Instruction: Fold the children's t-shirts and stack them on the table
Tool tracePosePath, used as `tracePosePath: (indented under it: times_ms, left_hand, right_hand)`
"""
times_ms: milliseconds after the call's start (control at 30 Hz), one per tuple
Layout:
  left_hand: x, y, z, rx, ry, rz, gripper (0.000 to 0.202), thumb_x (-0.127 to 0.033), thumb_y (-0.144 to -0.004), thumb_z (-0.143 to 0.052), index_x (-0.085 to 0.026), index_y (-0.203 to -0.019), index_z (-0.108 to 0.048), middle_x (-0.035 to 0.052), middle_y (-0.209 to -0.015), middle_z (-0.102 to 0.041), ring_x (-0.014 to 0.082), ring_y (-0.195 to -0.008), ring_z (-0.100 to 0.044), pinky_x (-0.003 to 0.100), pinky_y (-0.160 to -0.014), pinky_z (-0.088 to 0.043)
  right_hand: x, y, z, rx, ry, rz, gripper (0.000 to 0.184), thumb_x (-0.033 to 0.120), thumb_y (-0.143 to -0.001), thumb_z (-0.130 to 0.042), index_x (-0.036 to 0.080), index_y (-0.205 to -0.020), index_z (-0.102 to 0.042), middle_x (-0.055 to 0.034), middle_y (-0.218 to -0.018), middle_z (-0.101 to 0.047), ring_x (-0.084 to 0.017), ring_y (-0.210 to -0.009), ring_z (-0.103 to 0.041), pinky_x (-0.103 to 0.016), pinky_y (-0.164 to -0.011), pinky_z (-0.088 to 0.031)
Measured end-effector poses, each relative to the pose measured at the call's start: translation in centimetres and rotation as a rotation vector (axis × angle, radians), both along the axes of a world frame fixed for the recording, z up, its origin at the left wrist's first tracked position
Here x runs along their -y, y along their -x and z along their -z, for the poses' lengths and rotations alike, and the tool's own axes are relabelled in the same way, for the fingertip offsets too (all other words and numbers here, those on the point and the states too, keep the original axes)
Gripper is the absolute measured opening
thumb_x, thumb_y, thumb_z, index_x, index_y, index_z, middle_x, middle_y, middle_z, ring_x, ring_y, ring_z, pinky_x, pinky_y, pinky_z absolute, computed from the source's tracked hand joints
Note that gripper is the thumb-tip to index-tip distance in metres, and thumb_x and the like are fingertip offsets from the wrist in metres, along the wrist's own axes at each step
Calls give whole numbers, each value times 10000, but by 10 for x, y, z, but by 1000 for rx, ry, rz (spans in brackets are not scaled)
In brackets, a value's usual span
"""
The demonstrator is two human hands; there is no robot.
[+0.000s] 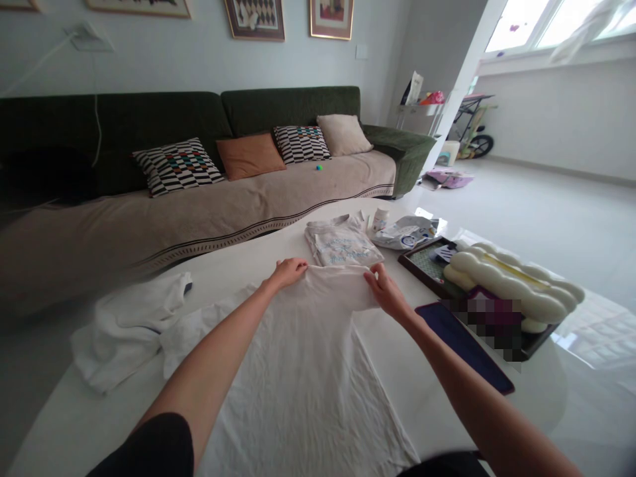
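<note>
A white T-shirt (308, 371) lies spread over the table, its hem toward me and its shoulder end away from me. My left hand (289, 271) pinches the far edge of the shirt near the neckline. At the right end of that same edge, my right hand (385, 288) grips the cloth between thumb and fingers. The edge between both hands looks drawn straight. Just beyond it rests a folded white shirt (342, 242) with pale blue lettering. To the left, a crumpled white garment (132, 324) with a dark tag lies beside the shirt's sleeve.
On the white table (536, 397) at right are a dark tray (427, 271) holding a cream cloud-shaped object (517, 278), and a flat dark blue item (462, 344). A plastic package (410, 232) and small white bottle (381, 219) stand behind. A green sofa (291, 106) with cushions is beyond.
</note>
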State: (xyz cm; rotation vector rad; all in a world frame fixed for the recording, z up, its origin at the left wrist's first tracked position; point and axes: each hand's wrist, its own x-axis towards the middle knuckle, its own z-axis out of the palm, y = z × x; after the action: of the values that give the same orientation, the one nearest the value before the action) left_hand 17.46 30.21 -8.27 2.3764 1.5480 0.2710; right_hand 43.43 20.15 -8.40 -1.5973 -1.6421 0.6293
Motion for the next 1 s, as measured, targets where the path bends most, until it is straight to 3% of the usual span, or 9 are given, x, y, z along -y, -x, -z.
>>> tracePosePath:
  times_ms: [133, 267, 333, 467, 533, 767, 933, 1000]
  left_hand:
    - [1, -1, 7, 22, -112, -8, 242, -310, -852, -392, -238, -928, -611, 21, -960, -642, 173, -910, -562, 305, -814, -377]
    - [4, -8, 14, 2, -166, 22, 250, -288, -879, -353, -225, -938, -587, 35, -978, -613, 165, -908, -552, 282, -774, -381]
    - [6, -11, 17, -17, -161, 6, 252, -291, -888, -342, -226, -940, -580, 34, -978, -605, 162, -907, -551, 277, -762, -376]
    - [5, -11, 24, -87, -181, -38, 271, -312, -905, -318, -223, -931, -572, 37, -955, -605, 166, -906, -552, 284, -753, -354]
    - [3, -10, 28, -127, -230, -34, 287, -331, -910, -306, -216, -928, -568, 46, -950, -609, 169, -897, -554, 290, -750, -342]
    - [-11, -5, 39, -218, -335, -25, 382, -418, -900, -293, -184, -855, -592, 74, -848, -640, 183, -796, -571, 323, -770, -304]
    - [2, -2, 33, -27, -466, -259, 320, -348, -899, -308, -201, -1054, -547, 83, -1018, -600, 191, -920, -544, 312, -780, -317]
    - [12, 8, 31, 44, -475, -268, 316, -342, -886, -335, -205, -1095, -527, 77, -1051, -589, 186, -965, -527, 301, -798, -322]
  right_hand:
    - [3, -6, 7, -55, 81, -114, 654, 438, -721, -548, 184, -1280, -323, 18, -710, -547, -109, -545, -448, -221, -515, -370]
    - [5, -11, 14, -44, 106, -241, 527, 304, -728, -521, 192, -1241, -473, -22, -865, -601, -81, -549, -441, -206, -526, -385]
    - [4, -13, 19, -129, 134, -259, 532, 266, -723, -500, 190, -1249, -478, -37, -987, -603, -75, -568, -462, -193, -520, -401]
    - [1, -19, 30, -272, 120, -206, 755, 215, -678, -513, 228, -1384, -246, -75, -1309, -434, -61, -573, -484, -180, -489, -431]
    - [-1, -23, 35, -248, 104, -202, 788, 189, -666, -515, 250, -1392, -216, -89, -1380, -343, -42, -527, -462, -178, -463, -428]
    - [-6, -31, 46, -176, 105, -208, 733, 184, -692, -505, 247, -1380, -259, -102, -1373, -350, -16, -484, -422, -173, -477, -429]
    - [-9, -30, 47, -206, 160, -141, 727, 182, -680, -525, 239, -1367, -294, -53, -1092, -585, -34, -486, -439, -168, -479, -421]
    - [-10, -30, 48, -217, 178, -122, 726, 179, -675, -534, 233, -1363, -308, -39, -979, -616, -41, -482, -442, -167, -471, -413]
